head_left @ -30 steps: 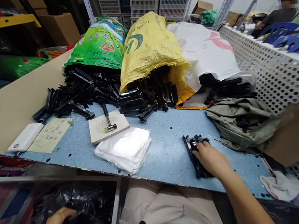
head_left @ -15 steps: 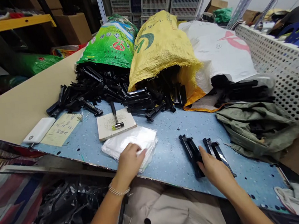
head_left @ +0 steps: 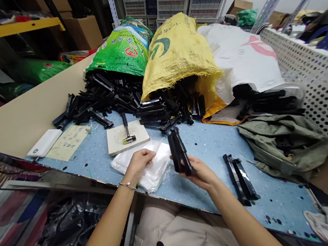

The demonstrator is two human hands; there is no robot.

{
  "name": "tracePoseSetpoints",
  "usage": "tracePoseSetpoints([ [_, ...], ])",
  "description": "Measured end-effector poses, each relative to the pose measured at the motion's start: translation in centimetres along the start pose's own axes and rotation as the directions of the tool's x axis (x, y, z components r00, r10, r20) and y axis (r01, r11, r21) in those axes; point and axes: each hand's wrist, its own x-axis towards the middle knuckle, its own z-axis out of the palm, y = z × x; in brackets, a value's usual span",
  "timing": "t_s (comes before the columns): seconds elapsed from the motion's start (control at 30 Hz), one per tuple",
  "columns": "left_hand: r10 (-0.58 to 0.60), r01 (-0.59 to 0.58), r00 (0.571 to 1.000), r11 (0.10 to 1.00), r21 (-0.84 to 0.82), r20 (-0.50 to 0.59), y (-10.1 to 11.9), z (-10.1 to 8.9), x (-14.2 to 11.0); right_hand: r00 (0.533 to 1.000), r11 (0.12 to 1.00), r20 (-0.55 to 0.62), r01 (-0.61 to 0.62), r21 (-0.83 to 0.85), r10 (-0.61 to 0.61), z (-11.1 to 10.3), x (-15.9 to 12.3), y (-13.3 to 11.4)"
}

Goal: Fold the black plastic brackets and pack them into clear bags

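Note:
My right hand (head_left: 198, 171) holds a pair of long black plastic parts (head_left: 179, 152) up off the table, thumb and fingers closed around their lower end. To its left, my left hand (head_left: 140, 163) is over a stack of clear plastic bags (head_left: 160, 167), with its fingers pinched on the film of the top bag. Another pair of black plastic parts (head_left: 240, 179) lies side by side on the blue tabletop, right of my right hand. Just behind the bags, a small hammer (head_left: 127, 131) rests on a pale board (head_left: 114, 138).
Green (head_left: 117, 53), yellow (head_left: 176, 54) and white sacks (head_left: 239, 59) lie at the back, black parts (head_left: 104, 94) spilling out. A white power bank (head_left: 44, 143) and a handwritten note (head_left: 68, 143) are at left. Grey-green cloth (head_left: 276, 145) and a perforated white wall (head_left: 319, 81) stand right.
My right hand has lifted one pair of black parts off the table and carried it left towards the bags. My left hand's fingers have closed on the top bag.

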Motion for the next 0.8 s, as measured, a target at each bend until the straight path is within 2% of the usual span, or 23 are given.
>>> tracePoseSetpoints([
  [0.17, 0.008, -0.010, 1.000, 0.997, -0.076, -0.026, 0.0, 0.0, -0.4, 0.997, 0.975, 0.027, -0.076, 0.208, 0.072, 2.4, 4.6, 1.3],
  [0.33, 0.026, -0.033, 0.996, 0.996, -0.082, -0.084, 0.2, -0.9, -0.9, 0.998, 0.958, -0.004, -0.061, 0.281, 0.065, 2.0, 5.6, 1.7],
  [0.37, 0.053, -0.058, 0.994, 0.997, -0.045, -0.100, 0.2, -0.7, -1.0, 0.997, 0.956, 0.018, -0.074, 0.283, 0.072, 1.8, 5.5, 1.6],
  [0.43, 0.175, -0.156, 0.973, 0.979, 0.129, -0.153, 0.1, 0.0, -1.3, 0.991, 0.956, 0.093, -0.115, 0.269, 0.093, 1.5, 5.4, 1.4],
  [0.5, 0.312, -0.232, 0.932, 0.906, 0.354, -0.187, -0.1, 0.7, -1.4, 0.983, 0.959, 0.154, -0.138, 0.250, 0.101, 1.4, 5.2, 1.2],
  [0.53, 0.341, -0.237, 0.921, 0.875, 0.422, -0.189, -0.2, 0.8, -1.4, 0.982, 0.961, 0.163, -0.133, 0.242, 0.095, 1.4, 5.2, 1.1],
  [0.67, 0.241, -0.175, 0.959, 0.916, 0.361, -0.147, -0.5, 0.2, -1.1, 0.987, 0.970, 0.151, -0.095, 0.222, 0.062, 0.9, 4.5, 0.7],
  [0.8, 0.223, -0.166, 0.962, 0.936, 0.310, -0.159, -0.4, -0.4, -0.8, 0.983, 0.975, 0.168, -0.110, 0.194, 0.077, 1.1, 3.9, 0.7],
])
